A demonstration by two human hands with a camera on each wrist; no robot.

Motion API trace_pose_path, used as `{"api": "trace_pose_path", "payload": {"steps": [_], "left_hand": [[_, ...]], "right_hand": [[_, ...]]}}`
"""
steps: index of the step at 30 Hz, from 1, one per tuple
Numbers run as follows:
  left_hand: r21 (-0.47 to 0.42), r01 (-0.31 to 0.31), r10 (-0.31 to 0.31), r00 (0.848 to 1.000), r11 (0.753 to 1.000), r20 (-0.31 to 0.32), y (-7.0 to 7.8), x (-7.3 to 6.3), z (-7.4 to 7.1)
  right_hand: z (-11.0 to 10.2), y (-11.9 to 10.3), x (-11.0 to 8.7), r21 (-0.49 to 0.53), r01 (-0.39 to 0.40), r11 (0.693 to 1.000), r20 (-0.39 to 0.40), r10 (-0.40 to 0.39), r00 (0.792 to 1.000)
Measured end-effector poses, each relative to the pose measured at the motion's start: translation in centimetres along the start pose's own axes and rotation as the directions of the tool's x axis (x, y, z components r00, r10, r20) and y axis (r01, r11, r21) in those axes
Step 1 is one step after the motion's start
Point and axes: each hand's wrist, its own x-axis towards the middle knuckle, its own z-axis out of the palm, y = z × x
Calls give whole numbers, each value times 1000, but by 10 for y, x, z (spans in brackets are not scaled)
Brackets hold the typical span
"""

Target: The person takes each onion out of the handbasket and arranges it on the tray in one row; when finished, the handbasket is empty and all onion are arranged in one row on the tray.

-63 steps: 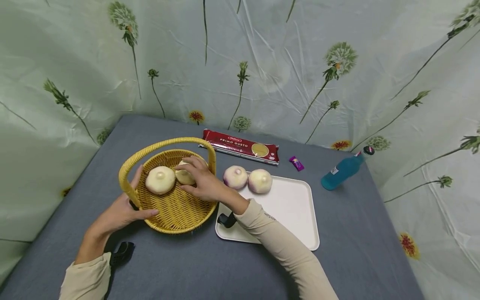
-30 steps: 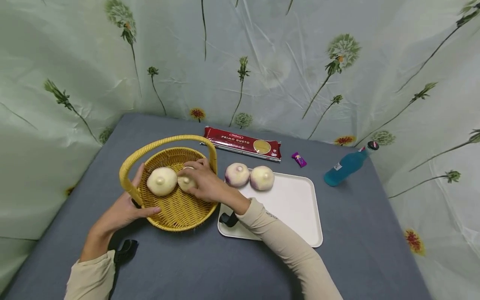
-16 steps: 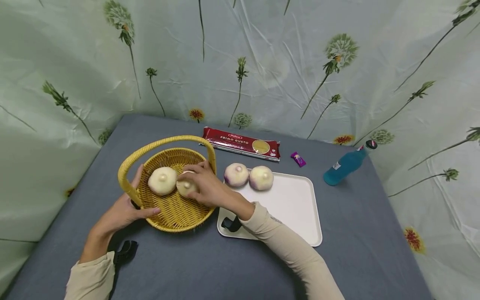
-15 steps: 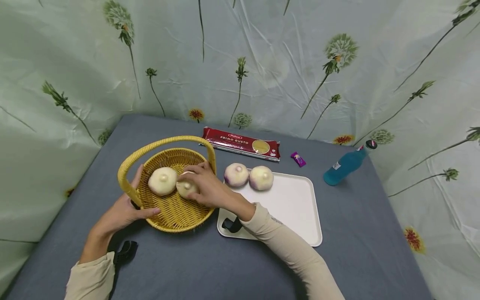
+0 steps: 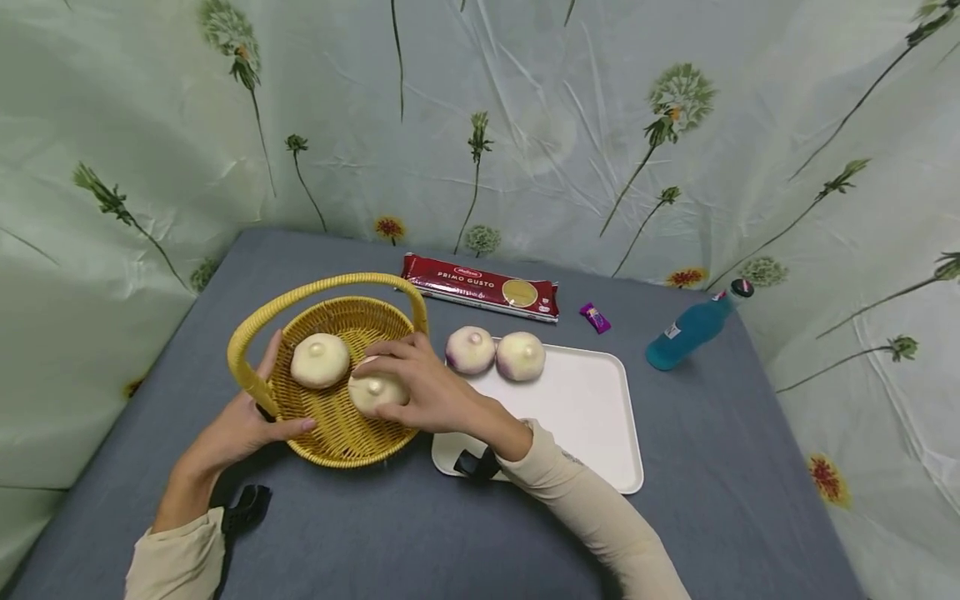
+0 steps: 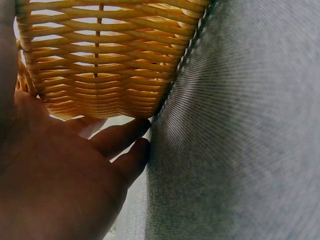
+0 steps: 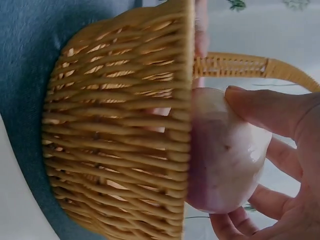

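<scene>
My right hand (image 5: 442,392) holds a white-and-purple turnip (image 5: 369,395) by its sides, thumb and fingers spread round it. In the right wrist view that turnip (image 7: 225,155) is level with the rim of the yellow wicker basket (image 7: 115,130), part of it above. Inside the basket, a second turnip (image 5: 319,360) lies to the left. My left hand (image 5: 243,425) grips the basket's left side, thumb over the rim, fingers outside. In the left wrist view, its fingers (image 6: 127,137) sit by the basket's lower wall, close to the cloth.
A white tray (image 5: 577,408) stands right of the basket, bearing two turnips (image 5: 495,354) at its far left corner. Behind lies a red PRIMO GUSTO packet (image 5: 480,287). Further right are a purple-wrapped sweet (image 5: 595,317) and a blue bottle (image 5: 690,332). The basket's handle (image 5: 322,287) arches over it.
My right hand and its turnip have come up and nearer to me, away from the other turnip in the basket. My left hand keeps its place on the basket.
</scene>
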Motion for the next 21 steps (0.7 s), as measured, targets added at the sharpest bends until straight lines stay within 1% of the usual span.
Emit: {"api": "trace_pose_path", "payload": {"steps": [5,8,15,21], "left_hand": [[11,-23,23,1000,1000,-2,0,0,1],[15,-26,26,1000,1000,-1,0,0,1],[28,-30,30,1000,999,2,0,0,0],[11,-23,23,1000,1000,8,0,-1,-1]], "right_hand": [[-8,-6,-10,-3,60,998,-37,-60,998],[-12,-8,-17,8,64,998,-55,-63,997],[-20,-12,-33,95,18,995,-93,-9,996],[-27,-11,-45,141,-51,989,-133,70,989]]}}
